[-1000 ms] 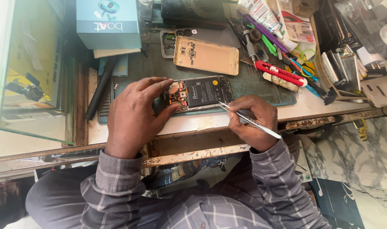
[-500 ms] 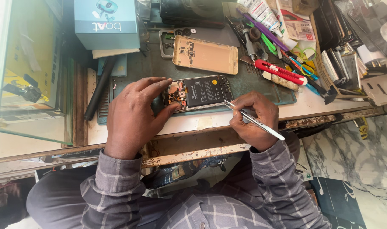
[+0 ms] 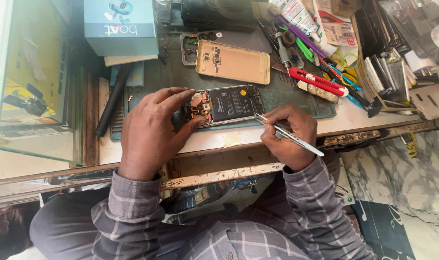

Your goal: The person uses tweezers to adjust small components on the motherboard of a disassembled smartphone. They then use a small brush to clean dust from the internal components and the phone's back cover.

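Cluttered repair bench under daylight, green mat (image 3: 296, 103) on a white top, marble floor at lower right of the frame. Nearest, at bottom: plaid sleeves, dark trousers. Just above, left of centre: left hand (image 3: 149, 132), fingers spread, pressing down on the opened phone (image 3: 224, 105) at its circuit-board end. Right of centre: right hand (image 3: 289, 135) pinching metal tweezers (image 3: 287, 134), tips touching the phone's lower right corner beside the black battery. Phone flat at the mat's near edge, mid-frame. Further up: gold back cover (image 3: 233, 61), red utility knife (image 3: 318, 82), loose tools, teal box (image 3: 119, 24) at upper left. Risks, judged only: slipping tips gouging battery or board; a freed small part dropping off the near edge; phone skidding under uneven pressure.
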